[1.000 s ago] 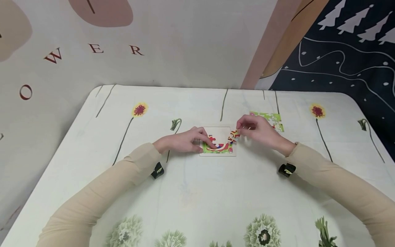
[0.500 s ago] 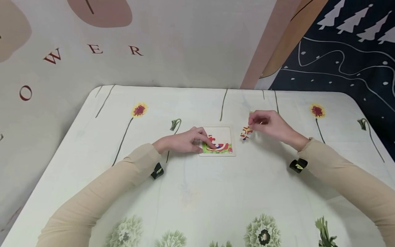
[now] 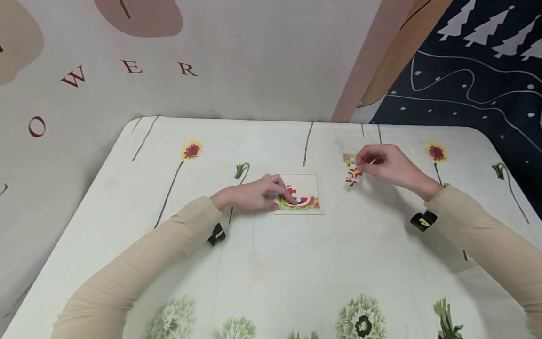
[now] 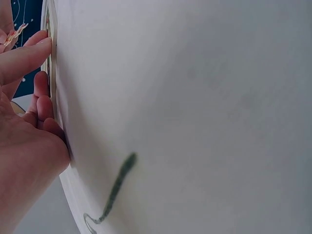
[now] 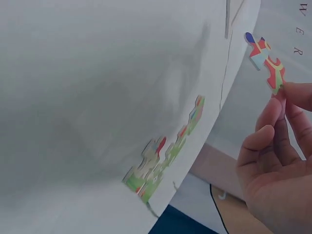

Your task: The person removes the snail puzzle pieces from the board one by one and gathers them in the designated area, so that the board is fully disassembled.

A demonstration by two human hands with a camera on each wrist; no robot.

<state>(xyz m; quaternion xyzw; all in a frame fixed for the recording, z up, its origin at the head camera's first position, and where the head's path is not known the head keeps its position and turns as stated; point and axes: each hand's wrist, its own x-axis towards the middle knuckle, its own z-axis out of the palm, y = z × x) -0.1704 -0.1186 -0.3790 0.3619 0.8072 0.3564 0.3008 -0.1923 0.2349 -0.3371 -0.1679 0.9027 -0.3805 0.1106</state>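
Note:
My left hand point(image 3: 254, 194) rests at the left side of a square jigsaw board point(image 3: 308, 181), its index finger reaching onto the red, white and green pieces point(image 3: 305, 202) along the bottom. Bare board shows above those pieces. Right of the board, my right hand point(image 3: 391, 165) pinches a red, yellow and blue jigsaw piece point(image 3: 353, 176) between thumb and fingertips. In the right wrist view this jigsaw piece point(image 5: 267, 61) is raised off the table, and may be two joined together. Assembled green jigsaw pieces point(image 5: 153, 170) lie on the table below; my right hand mostly hides them in the head view.
A white cloth printed with flowers covers the table point(image 3: 271, 263). Behind its far edge rises a pale wall covering point(image 3: 254, 84) with letters. Dark fabric with white trees point(image 3: 474, 89) hangs at the far right.
My right hand has moved right and slightly away from me, carrying the jigsaw piece from the board's right edge toward the green pieces. My left hand has stayed in place.

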